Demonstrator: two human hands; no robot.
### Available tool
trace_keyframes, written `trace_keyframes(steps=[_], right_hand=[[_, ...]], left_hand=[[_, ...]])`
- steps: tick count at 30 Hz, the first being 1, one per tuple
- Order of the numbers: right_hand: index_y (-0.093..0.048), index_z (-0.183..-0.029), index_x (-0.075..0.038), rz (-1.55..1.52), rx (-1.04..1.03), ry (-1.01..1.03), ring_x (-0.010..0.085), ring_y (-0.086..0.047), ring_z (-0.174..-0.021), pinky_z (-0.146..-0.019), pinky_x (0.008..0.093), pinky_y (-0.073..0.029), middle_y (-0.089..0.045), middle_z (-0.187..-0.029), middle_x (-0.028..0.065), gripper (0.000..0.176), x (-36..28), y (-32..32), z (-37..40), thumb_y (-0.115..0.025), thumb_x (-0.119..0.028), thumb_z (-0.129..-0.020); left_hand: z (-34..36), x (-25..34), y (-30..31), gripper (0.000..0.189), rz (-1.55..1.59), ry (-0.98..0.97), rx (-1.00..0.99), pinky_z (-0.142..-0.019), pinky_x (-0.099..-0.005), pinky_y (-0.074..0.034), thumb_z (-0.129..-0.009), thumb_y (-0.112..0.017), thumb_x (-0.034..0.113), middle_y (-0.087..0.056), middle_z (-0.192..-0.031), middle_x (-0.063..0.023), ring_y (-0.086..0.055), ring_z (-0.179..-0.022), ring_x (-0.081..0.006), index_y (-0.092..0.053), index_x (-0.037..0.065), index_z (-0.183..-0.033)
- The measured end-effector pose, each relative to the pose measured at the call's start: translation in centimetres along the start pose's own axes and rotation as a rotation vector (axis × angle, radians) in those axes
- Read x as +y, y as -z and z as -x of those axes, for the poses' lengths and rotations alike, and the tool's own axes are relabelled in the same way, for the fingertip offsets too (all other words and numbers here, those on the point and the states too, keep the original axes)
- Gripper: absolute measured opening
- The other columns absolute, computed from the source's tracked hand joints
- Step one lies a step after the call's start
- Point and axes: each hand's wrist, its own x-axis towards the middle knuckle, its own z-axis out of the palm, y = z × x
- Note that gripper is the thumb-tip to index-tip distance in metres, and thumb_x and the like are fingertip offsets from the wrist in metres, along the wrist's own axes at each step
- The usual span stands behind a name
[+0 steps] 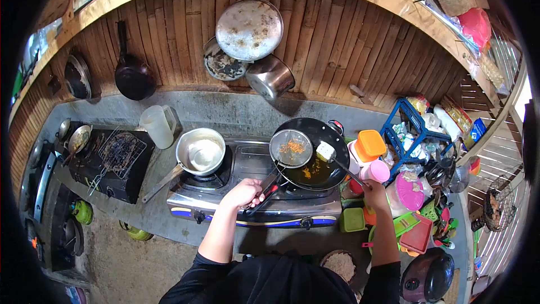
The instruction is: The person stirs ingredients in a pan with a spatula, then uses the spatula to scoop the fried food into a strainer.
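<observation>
A round mesh strainer [291, 148] with orange-brown bits in it is over the left part of a black wok [322, 179]. My left hand [246, 193] is closed around the strainer's handle, close to the wok's own handle. My right hand [373, 191] grips a spatula [325, 150], whose pale, slotted head is inside the wok at the right of the strainer. Dark yellowish oil with a few orange bits shows at the wok's bottom. The wok stands on the right burner of the gas stove [253, 208].
A saucepan [201, 152] sits on the left burner, its handle pointing front-left. Behind it stands a clear plastic jug [157, 127]. Plastic containers, a pink lid [409, 191] and a blue rack [413, 129] crowd the right side. A rice cooker [427, 275] stands at front right.
</observation>
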Motion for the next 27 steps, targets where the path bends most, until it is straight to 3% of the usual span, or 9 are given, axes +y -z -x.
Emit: trace_keyframes(steps=[5, 9, 12, 22, 24, 27], right_hand=[[-0.059, -0.091, 0.002, -0.156, -0.224, -0.115, 0.0127, -0.054, -0.061, -0.056, 0.026, -0.042, -0.059, -0.069, 0.0059, 0.015, 1.4, 1.5, -0.8, -0.058, -0.006, -0.078], [-0.059, -0.095, 0.001, -0.222, -0.477, -0.296, 0.0072, -0.05, -0.063, -0.054, 0.0222, -0.039, -0.057, -0.071, 0.0027, 0.018, -2.4, 4.0, -0.9, -0.058, -0.005, -0.078], [-0.059, -0.098, 0.001, -0.273, -0.568, -0.29, 0.0074, -0.05, -0.063, -0.054, 0.0222, -0.039, -0.058, -0.073, 0.0022, 0.021, -1.0, 3.9, -1.1, -0.058, -0.005, -0.079], [-0.062, -0.095, -0.001, -0.203, -0.626, -0.233, 0.0061, -0.048, -0.053, -0.047, 0.021, -0.037, -0.059, -0.067, 0.002, 0.018, -3.5, 3.9, -2.7, -0.059, -0.008, -0.078], [-0.062, -0.096, -0.002, -0.172, -0.675, -0.288, 0.0089, -0.05, -0.051, -0.047, 0.0236, -0.04, -0.056, -0.062, 0.0022, 0.02, -4.4, 4.1, -3.1, -0.057, -0.008, -0.078], [-0.063, -0.097, -0.004, -0.231, -0.705, -0.335, 0.0067, -0.048, -0.049, -0.043, 0.0212, -0.037, -0.056, -0.061, 0.0015, 0.02, -4.8, 3.8, -3.3, -0.055, -0.008, -0.079]], left_hand=[[0.0, -0.4, 0.2, 0.017, 0.015, -0.009, -0.015, -0.034, -0.0186, -0.032, -0.08, -0.037, 0.001, -0.052, -0.061, -0.0032, -0.041, -0.042, -0.0052, -0.052, -0.003, -0.087], [0.1, -0.4, 0.1, 0.018, 0.01, -0.015, 0.002, -0.035, -0.0191, -0.033, -0.079, -0.037, 0.001, -0.052, -0.061, -0.0039, -0.042, -0.042, -0.0058, -0.052, -0.003, -0.088], [0.3, -0.4, 0.1, 0.017, 0.009, -0.014, 0.003, -0.036, -0.02, -0.033, -0.078, -0.037, 0.0, -0.052, -0.061, -0.0042, -0.042, -0.042, -0.0063, -0.052, -0.004, -0.087], [1.1, 0.1, -0.2, 0.013, 0.006, -0.043, 0.014, -0.036, -0.0203, -0.033, -0.077, -0.038, -0.001, -0.052, -0.06, -0.0042, -0.042, -0.041, -0.0063, -0.051, -0.002, -0.08], [1.3, 0.2, -0.2, 0.012, 0.014, -0.043, 0.013, -0.036, -0.0202, -0.033, -0.077, -0.039, -0.001, -0.052, -0.06, -0.0042, -0.042, -0.042, -0.0063, -0.051, -0.002, -0.079], [1.4, 0.1, -0.1, 0.012, 0.006, -0.048, 0.013, -0.036, -0.0202, -0.033, -0.076, -0.039, -0.001, -0.052, -0.06, -0.0044, -0.042, -0.042, -0.0065, -0.05, -0.002, -0.079]])
